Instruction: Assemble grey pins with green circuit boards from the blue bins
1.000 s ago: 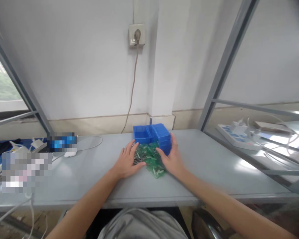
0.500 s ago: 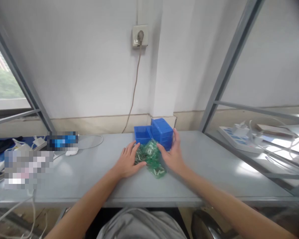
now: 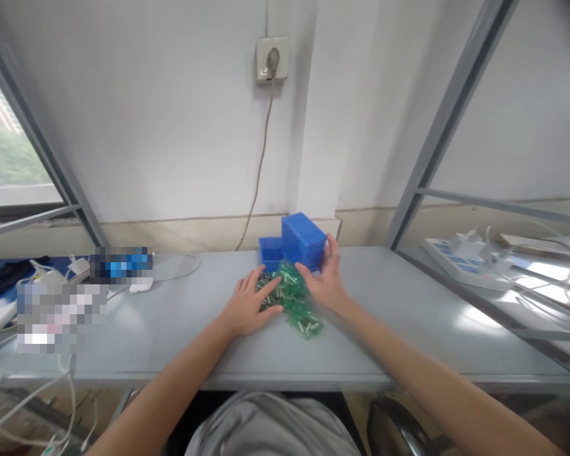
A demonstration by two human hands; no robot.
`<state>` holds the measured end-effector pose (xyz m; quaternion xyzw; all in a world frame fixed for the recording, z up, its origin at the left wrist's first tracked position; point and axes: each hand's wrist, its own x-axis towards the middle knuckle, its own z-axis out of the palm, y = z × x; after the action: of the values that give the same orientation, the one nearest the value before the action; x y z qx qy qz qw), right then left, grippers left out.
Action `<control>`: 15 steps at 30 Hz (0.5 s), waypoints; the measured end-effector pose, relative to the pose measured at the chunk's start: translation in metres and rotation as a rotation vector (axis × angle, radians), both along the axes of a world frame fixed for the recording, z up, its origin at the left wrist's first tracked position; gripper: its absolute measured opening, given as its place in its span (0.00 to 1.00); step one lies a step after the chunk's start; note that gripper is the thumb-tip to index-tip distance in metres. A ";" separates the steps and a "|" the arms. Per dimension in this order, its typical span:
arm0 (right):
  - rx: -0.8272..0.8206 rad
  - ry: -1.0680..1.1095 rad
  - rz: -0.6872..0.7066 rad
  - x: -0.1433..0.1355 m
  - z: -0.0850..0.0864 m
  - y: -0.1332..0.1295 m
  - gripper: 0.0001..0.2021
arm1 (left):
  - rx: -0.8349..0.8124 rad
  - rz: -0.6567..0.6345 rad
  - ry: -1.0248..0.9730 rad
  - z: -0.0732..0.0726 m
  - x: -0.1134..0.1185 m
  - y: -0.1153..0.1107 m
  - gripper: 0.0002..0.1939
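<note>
My left hand (image 3: 251, 307) lies with its fingers spread at the left side of green see-through plastic bags (image 3: 292, 288) that hold small metal-looking parts. One bag corner with a few pale pieces lies flat toward me. My right hand (image 3: 330, 283) grips a stack of blue plastic bins (image 3: 304, 237), fingers along its right side and thumb at the front by the bags. The stack looks tilted. Beside it on the left is an open blue bin (image 3: 270, 250), partly covered by the stack and the bags.
The grey table (image 3: 171, 342) meets the wall, where a cable (image 3: 261, 161) hangs from a socket (image 3: 272, 61). A small white case (image 3: 141, 285) and blurred-out items lie at the left. A power strip (image 3: 460, 263) with plugs is on the right, beyond the metal frame.
The blue bin stack has shifted left in my right hand and now covers more of the open bin. My left index finger reaches further over the bags. The view has tilted slightly.
</note>
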<state>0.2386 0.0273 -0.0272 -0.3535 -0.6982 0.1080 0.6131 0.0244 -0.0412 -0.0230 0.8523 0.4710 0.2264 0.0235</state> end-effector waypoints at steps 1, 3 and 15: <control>-0.007 0.042 0.020 0.003 0.001 0.001 0.47 | -0.003 0.001 0.001 0.000 0.000 0.000 0.33; -0.017 0.124 0.052 0.009 0.004 0.002 0.48 | -0.015 0.005 0.004 0.001 0.000 0.000 0.33; -0.176 0.494 0.123 0.030 0.023 0.006 0.45 | 0.042 0.053 -0.071 0.008 0.001 -0.001 0.34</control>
<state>0.2686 0.0337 -0.0044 -0.3253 -0.5355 0.2882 0.7241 0.0256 -0.0419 -0.0149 0.8313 0.4872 0.2669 0.0165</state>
